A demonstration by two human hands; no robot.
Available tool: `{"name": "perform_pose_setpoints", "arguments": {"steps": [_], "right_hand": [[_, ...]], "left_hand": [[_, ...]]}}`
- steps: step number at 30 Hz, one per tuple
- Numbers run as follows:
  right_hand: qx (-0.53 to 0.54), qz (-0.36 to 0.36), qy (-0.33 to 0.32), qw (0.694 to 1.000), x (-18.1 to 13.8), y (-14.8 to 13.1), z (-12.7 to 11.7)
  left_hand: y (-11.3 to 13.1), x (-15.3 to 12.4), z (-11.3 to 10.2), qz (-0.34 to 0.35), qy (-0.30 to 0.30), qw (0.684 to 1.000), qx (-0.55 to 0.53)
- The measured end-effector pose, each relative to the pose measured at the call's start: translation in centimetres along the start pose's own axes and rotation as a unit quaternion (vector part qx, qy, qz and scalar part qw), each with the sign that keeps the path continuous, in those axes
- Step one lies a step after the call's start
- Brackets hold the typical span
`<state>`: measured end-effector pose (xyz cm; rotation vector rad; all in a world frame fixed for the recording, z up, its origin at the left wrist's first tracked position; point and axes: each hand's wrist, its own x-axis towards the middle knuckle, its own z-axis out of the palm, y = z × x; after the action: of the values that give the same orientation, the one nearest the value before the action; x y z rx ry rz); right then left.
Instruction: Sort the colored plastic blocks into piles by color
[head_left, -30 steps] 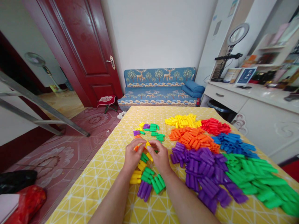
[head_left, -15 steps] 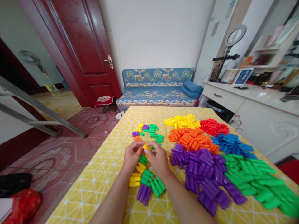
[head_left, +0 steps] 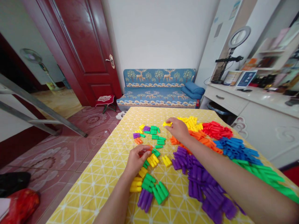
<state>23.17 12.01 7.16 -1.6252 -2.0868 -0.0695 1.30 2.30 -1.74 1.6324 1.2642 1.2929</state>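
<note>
Stretched toward the left end of the yellow pile, my right hand (head_left: 178, 129) has its fingers closed on a yellow plastic building block (head_left: 167, 124). My left hand (head_left: 137, 157) is bent over the joined blocks, with thumb and fingertips closed on a small orange block (head_left: 150, 147) that is mostly hidden. Just beyond its fingertips are a green block (head_left: 155, 152) and a yellow block (head_left: 153, 160). Toward me the joined pieces include a green block (head_left: 160, 192) and a purple block (head_left: 145, 200). A yellow block (head_left: 166, 161) lies apart.
A curved row of small joined blocks (head_left: 154, 130) lies farther back. Loose piles of yellow (head_left: 191, 123), orange (head_left: 203, 140), red (head_left: 217, 129), blue (head_left: 235, 149), purple (head_left: 203, 174) and green blocks (head_left: 259, 174) cover the right of the yellow tablecloth (head_left: 93, 183).
My right hand has left my left hand and moved forward and right to the yellow blocks. My left hand has shifted slightly down; the yellow piece between both hands is no longer there.
</note>
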Motion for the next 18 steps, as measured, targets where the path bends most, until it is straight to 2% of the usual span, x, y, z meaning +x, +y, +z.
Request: {"name": "perform_pose_setpoints", "arguments": {"steps": [4,7,13,18], "right_hand": [[-0.09,0.037,-0.018,0.995,3.7,5.5,-0.1],[-0.133,0.062,-0.03,0.989,4.8,7.8,0.6],[-0.18,0.077,-0.068,0.978,5.3,9.1,1.9],[-0.18,0.081,-0.077,0.977,4.9,8.4,1.4]], "left_hand": [[0.3,0.0,-0.1,-0.002,0.005,1.0,0.012],[0.7,0.0,0.0,-0.004,0.006,1.0,0.017],[0.5,-0.1,0.1,-0.005,0.011,1.0,0.014],[0.2,0.0,0.1,-0.006,0.005,1.0,0.005]]}}
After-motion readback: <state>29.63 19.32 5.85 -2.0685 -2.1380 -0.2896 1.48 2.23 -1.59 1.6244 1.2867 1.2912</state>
